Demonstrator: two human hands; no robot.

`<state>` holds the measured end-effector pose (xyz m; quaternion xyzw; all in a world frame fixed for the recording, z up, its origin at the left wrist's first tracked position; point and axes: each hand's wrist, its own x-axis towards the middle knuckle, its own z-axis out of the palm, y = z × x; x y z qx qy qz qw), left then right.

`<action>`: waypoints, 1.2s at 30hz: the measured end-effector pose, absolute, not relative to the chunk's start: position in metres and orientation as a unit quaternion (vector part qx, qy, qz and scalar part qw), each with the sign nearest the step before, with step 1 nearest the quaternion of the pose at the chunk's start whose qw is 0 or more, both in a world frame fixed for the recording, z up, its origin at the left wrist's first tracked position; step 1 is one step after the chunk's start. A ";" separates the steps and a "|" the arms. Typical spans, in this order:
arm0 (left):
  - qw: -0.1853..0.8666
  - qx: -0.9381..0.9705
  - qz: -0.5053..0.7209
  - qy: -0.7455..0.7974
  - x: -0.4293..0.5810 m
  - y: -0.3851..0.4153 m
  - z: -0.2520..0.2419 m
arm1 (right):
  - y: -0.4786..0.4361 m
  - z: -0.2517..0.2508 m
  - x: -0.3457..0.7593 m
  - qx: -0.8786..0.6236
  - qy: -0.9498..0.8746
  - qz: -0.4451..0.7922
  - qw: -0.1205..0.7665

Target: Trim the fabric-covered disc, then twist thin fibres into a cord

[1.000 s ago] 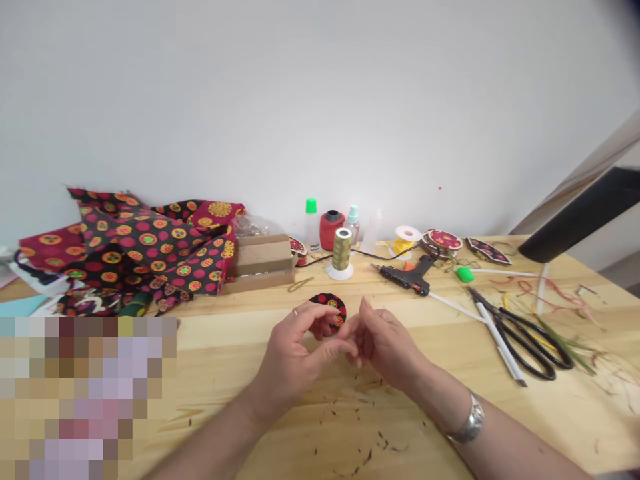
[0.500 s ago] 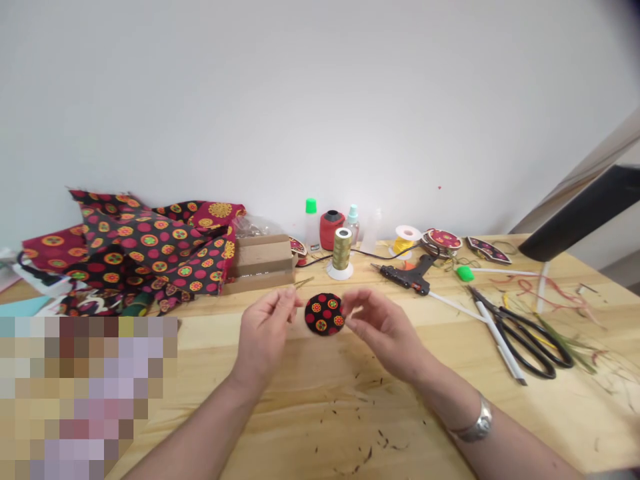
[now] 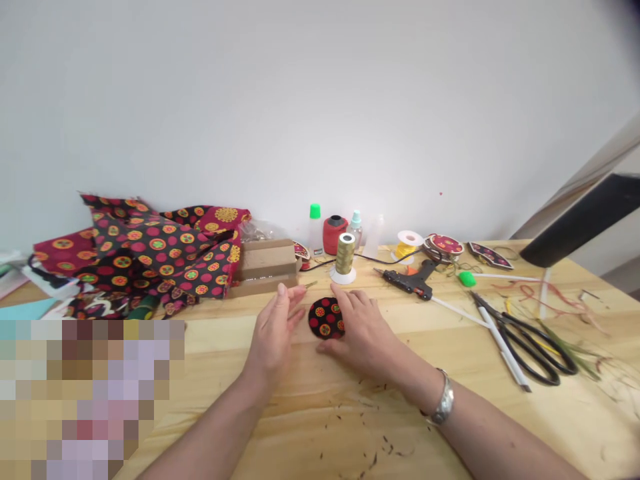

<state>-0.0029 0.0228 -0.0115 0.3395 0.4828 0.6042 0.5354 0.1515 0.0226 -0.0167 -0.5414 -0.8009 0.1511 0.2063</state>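
Head view: fabric disc (image 3: 325,318) lies flat on the wooden table (image 3: 310,413), black cloth with red and yellow dots. My left hand (image 3: 275,330) is open, fingers straight, just left of the disc; can't tell if it touches. My right hand (image 3: 363,330) is open too, fingertips resting at the disc's right edge, gripping nothing. The hands are apart with the disc between them.

Progress, my guess: the disc looks fully covered in cloth and is set down. No thread or trim shows on it, so any edging is not done.

Just behind the disc is the gold thread spool (image 3: 345,257). Behind and right of the disc lies the glue gun (image 3: 413,280), and well to the right the black scissors (image 3: 530,343). Behind and left of the disc sits the matching fabric pile (image 3: 160,257). Thread snippets (image 3: 380,447) are scattered in front of the disc. A plain white wall (image 3: 320,100) stands behind the table.
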 end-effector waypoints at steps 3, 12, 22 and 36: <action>0.546 0.347 0.596 0.475 -0.003 0.021 -0.011 | 0.022 -0.021 0.152 -0.532 -0.808 0.140 0.212; 0.549 0.369 0.583 0.473 -0.004 0.022 -0.013 | 0.024 -0.008 0.167 -0.560 -0.807 0.077 0.172; 0.489 0.410 0.553 0.535 -0.007 0.022 -0.014 | 0.035 0.025 0.193 -0.558 -0.807 -0.012 0.195; 0.464 0.423 0.550 0.551 -0.008 0.023 -0.013 | 0.108 0.014 0.114 -0.331 -0.910 -0.249 0.027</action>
